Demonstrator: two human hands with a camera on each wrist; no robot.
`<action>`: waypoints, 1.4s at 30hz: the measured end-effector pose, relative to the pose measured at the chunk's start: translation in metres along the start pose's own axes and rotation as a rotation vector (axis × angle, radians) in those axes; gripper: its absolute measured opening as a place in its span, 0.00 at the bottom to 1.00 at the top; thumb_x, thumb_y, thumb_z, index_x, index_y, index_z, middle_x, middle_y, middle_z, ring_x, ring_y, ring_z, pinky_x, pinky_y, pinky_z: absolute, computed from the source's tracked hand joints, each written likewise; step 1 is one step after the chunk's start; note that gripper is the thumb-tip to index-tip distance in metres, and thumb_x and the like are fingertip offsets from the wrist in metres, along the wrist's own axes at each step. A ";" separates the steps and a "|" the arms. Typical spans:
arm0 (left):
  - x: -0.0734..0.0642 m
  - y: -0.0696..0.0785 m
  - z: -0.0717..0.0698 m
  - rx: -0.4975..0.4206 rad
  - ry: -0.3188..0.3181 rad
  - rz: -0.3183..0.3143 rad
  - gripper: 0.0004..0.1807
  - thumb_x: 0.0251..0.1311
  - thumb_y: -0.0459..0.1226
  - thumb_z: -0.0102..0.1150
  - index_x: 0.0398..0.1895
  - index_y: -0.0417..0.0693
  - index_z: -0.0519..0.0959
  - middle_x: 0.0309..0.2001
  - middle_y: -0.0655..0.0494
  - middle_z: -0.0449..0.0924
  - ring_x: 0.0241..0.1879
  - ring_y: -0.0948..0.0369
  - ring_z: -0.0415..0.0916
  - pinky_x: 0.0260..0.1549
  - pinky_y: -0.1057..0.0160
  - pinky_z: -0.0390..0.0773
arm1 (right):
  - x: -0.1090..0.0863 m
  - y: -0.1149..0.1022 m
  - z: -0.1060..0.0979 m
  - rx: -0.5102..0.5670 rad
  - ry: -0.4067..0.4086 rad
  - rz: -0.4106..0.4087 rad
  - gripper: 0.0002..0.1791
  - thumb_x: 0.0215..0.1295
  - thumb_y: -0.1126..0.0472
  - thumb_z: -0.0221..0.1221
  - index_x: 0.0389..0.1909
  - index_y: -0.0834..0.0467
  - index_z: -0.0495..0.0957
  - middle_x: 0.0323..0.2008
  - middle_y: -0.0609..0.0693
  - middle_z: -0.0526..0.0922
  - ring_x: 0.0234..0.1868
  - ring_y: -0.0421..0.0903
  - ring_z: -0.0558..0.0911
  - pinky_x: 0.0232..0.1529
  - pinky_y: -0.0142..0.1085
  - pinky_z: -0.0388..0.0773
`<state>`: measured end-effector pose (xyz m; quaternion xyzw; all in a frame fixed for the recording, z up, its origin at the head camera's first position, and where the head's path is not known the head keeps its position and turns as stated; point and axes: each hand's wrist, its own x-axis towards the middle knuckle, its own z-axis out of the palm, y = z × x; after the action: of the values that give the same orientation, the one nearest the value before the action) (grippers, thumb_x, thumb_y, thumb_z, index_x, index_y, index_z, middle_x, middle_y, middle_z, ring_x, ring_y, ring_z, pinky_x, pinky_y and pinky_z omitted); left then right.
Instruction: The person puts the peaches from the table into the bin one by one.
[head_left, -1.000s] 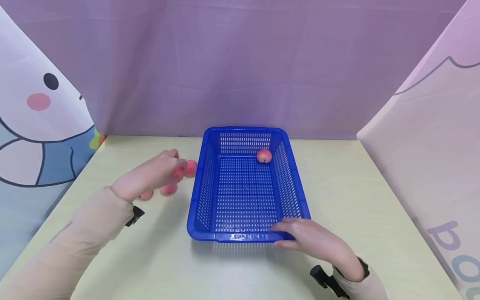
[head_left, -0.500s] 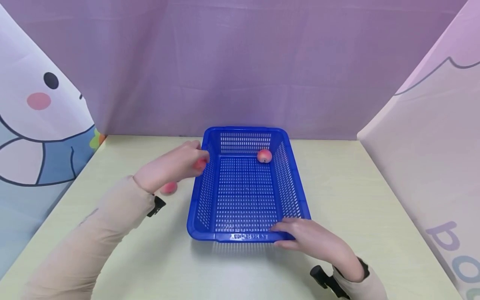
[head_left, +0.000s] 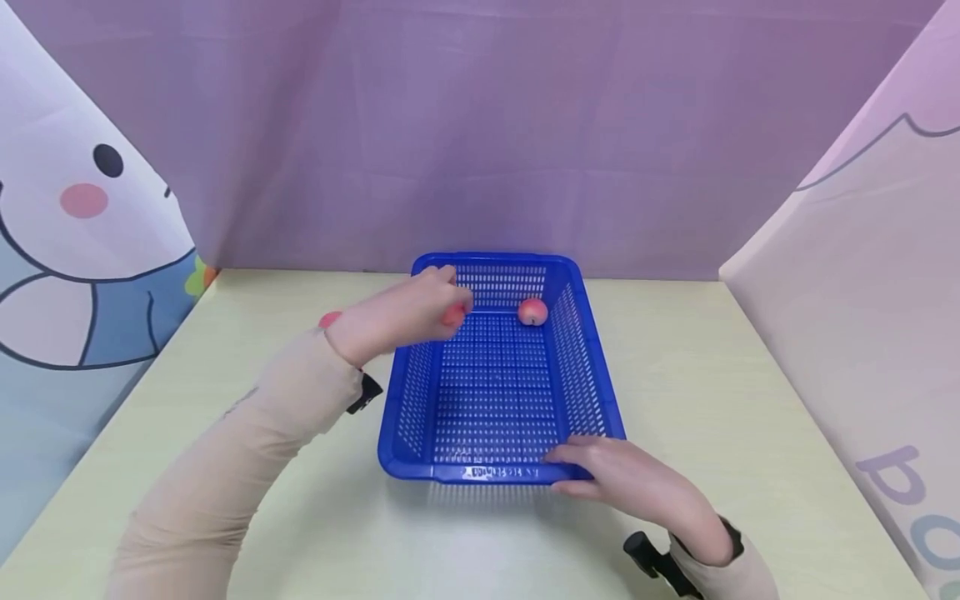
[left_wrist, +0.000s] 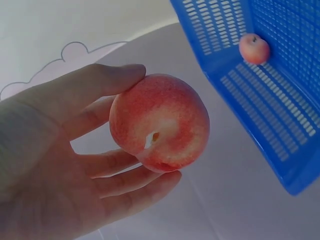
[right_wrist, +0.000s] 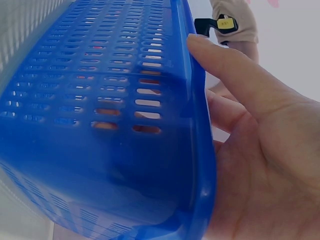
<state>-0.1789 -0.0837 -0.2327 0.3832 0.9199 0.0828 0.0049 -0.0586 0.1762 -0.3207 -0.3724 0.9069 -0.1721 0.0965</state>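
My left hand (head_left: 405,312) is over the far left part of a blue plastic basket (head_left: 386,433), holding a peach (left_wrist: 160,122) between thumb and fingers. In the left wrist view the red and yellow skin and the stem hollow face the camera. A second peach (head_left: 532,312) lies inside the basket at its far right corner. Part of another peach (head_left: 328,319) shows on the table behind my left wrist. With my right hand (head_left: 630,479) I grip the basket's near right corner; in the right wrist view the thumb (right_wrist: 225,60) lies along the rim.
Beneath the basket is a pale yellow table (head_left: 712,375). A purple cloth (head_left: 480,125) stands behind its back edge, with printed panels at both sides. My left forearm (head_left: 247,450) crosses the left side of the table and hides part of it.
My left hand, holding the peach, has moved right from the table's left side to over the basket. The forearm now covers peaches seen earlier. My right hand has kept its grip.
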 end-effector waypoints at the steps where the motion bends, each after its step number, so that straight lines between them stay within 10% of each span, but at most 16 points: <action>1: 0.003 0.002 0.000 -0.001 -0.003 -0.001 0.10 0.50 0.31 0.56 0.38 0.42 0.79 0.35 0.46 0.73 0.37 0.52 0.67 0.34 0.60 0.71 | 0.000 0.000 0.000 0.001 0.000 -0.001 0.15 0.59 0.52 0.54 0.42 0.56 0.77 0.35 0.44 0.78 0.37 0.39 0.77 0.38 0.35 0.76; 42: 0.086 0.038 0.037 -0.012 -0.014 0.049 0.13 0.54 0.38 0.53 0.44 0.50 0.76 0.39 0.54 0.70 0.39 0.60 0.64 0.37 0.68 0.68 | 0.000 0.001 -0.001 -0.004 -0.001 0.010 0.16 0.60 0.50 0.52 0.43 0.55 0.77 0.38 0.45 0.79 0.40 0.43 0.78 0.39 0.36 0.76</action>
<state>-0.2103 0.0084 -0.2584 0.4060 0.9098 0.0859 0.0119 -0.0592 0.1771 -0.3202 -0.3680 0.9091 -0.1695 0.0972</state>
